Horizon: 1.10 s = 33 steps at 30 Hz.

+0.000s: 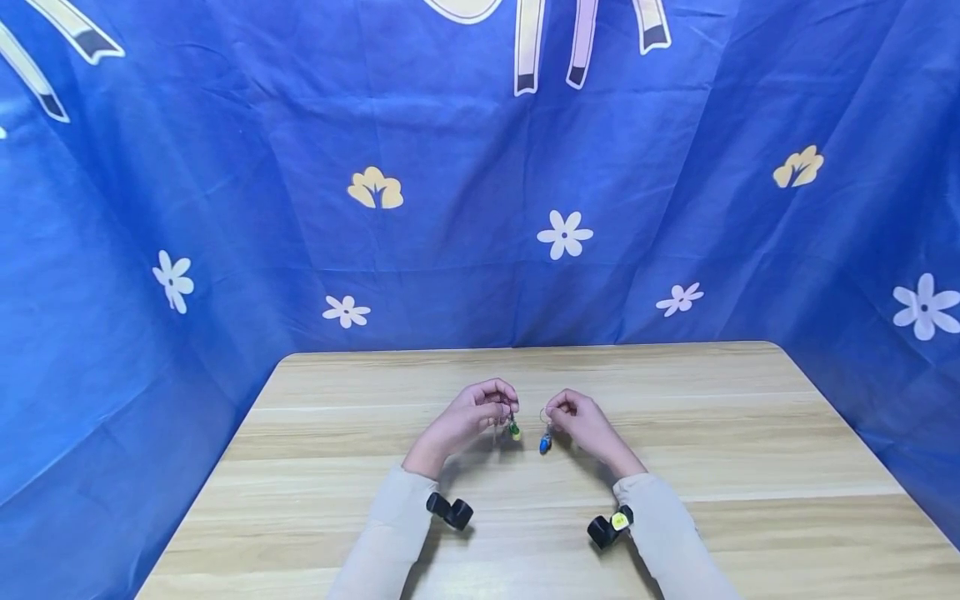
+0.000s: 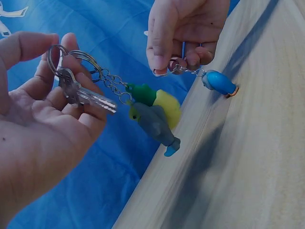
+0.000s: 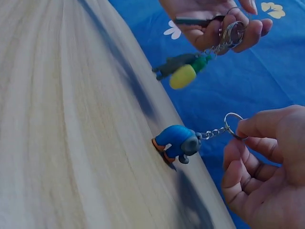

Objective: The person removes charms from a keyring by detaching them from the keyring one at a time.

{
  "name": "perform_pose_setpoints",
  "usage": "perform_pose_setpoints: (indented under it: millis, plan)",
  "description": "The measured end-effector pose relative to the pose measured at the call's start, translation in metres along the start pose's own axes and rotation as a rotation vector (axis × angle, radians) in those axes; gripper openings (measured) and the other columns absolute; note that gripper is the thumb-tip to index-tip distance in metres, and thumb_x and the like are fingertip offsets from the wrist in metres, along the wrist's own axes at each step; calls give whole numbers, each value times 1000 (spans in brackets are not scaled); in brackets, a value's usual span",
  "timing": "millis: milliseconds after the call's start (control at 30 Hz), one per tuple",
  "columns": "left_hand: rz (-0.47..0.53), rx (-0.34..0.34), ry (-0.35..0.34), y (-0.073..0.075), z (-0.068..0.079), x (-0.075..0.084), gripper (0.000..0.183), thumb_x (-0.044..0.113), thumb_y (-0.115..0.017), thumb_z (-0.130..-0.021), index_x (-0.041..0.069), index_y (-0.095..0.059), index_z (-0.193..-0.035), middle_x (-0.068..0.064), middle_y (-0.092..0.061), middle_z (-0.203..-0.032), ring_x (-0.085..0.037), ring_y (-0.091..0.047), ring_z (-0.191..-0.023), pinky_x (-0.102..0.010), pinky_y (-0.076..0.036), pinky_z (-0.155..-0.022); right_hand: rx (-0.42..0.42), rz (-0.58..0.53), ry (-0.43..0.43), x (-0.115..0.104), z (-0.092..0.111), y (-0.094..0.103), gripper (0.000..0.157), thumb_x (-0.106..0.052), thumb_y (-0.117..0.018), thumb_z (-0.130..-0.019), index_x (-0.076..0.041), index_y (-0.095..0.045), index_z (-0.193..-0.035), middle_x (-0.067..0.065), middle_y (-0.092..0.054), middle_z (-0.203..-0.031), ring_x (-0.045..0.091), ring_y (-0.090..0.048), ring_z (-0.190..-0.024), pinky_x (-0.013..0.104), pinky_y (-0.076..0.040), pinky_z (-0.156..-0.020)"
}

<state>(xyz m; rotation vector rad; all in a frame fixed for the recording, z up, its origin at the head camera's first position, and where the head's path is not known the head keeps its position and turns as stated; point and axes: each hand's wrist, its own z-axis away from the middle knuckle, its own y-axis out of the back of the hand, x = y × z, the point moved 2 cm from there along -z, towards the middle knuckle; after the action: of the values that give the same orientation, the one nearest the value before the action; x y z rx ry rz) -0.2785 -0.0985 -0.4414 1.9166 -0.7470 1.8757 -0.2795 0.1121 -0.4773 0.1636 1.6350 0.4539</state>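
Observation:
My left hand (image 1: 467, 418) pinches a metal key ring (image 2: 51, 61) between thumb and fingers. From it hang a silver key (image 2: 90, 97), which lies across the fingers, and two charms on short chains. One is a grey animal figure (image 2: 153, 125) with a blue tip; the other is a green and yellow charm (image 2: 169, 109), partly behind it. To the right, my right hand (image 1: 587, 427) grips a separate split ring (image 3: 226, 121) by its edge. A blue and grey animal figure (image 3: 175, 138) with orange feet dangles from this ring's chain. The two hands are a short gap apart above the table.
The pale wooden table (image 1: 750, 433) has rounded far corners. A blue curtain (image 1: 450, 275) printed with flowers and animal legs surrounds its back and sides. Black wrist cameras sit on the left sleeve (image 1: 386, 533) and the right sleeve (image 1: 667, 529).

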Motion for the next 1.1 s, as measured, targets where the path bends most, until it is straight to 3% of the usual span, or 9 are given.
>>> perform_pose_setpoints:
  millis: [200,533,733,867,1100]
  plan:
    - [39,-33,4,0,1,0,28,-9,-53,-82,12,-56,-101,3,-60,-93,-7,-57,-82,-17,-50,-74,10,3,10,2,-5,1,10,-9,-58,-91,-1,-62,-95,8,-60,-73,13,-55,-66,23,-47,-61]
    - [44,-45,4,1,-1,0,27,-9,-51,-84,10,-55,-102,4,-65,-95,-6,-61,-86,-18,-53,-80,-9,36,-19,5,-15,0,10,-13,-59,-92,-4,-62,-95,9,-60,-74,15,-56,-65,24,-44,-53]
    - [33,-52,19,3,-1,0,25,-5,-54,-88,3,-52,-111,3,-67,-100,-11,-65,-92,-28,-54,-90,31,45,-38,9,-20,1,8,-11,-59,-91,-4,-63,-93,6,-59,-70,13,-54,-61,23,-42,-50]
    - [1,-56,17,3,-1,1,37,-5,-54,-87,-8,-43,-123,-1,-66,-104,-16,-66,-97,-37,-52,-95,51,74,-43,9,-23,1,8,-12,-59,-90,-5,-64,-91,5,-60,-69,12,-54,-61,23,-41,-51]
    - [-22,-41,19,1,0,3,53,-9,-53,-86,-13,-29,-132,-10,-57,-114,-13,-65,-93,-25,-54,-88,90,136,-41,11,-29,1,9,-14,-59,-90,-7,-65,-90,3,-59,-69,11,-51,-60,24,-43,-58]
